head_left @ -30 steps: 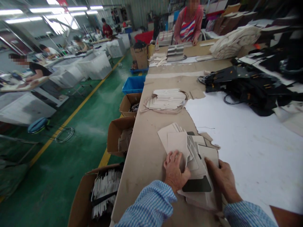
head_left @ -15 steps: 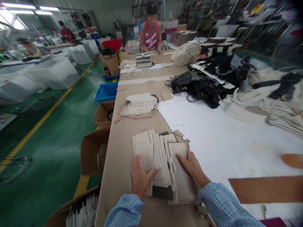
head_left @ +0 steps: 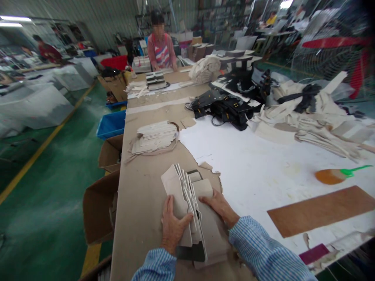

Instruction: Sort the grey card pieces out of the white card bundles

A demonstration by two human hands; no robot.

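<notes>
A stack of flat beige panels (head_left: 177,191) with notched edges lies fanned and overlapping on the table in front of me, with dark green pieces (head_left: 191,251) showing among them. My left hand (head_left: 172,222) grips the left side of the stack, its thumb over the upper panels and its fingers along the outer edge. On the other side, my right hand (head_left: 218,205) holds the panels on the right, thumb on top. Its other fingers are partly hidden at the edge. Between the two hands the panels lean against each other.
Farther along the table (head_left: 146,171) sits another pile of beige pieces (head_left: 155,134). Black strapped items (head_left: 222,107) and cream fabric (head_left: 316,113) lie right of it. A brown strip (head_left: 322,210) rests on white sheeting. Boxes (head_left: 99,207) line the left edge; a co-worker (head_left: 161,45) stands opposite.
My hands have come closer together, and the fanned panels between them are squeezed into a narrower, steeper bunch. The camera view has turned to the right.
</notes>
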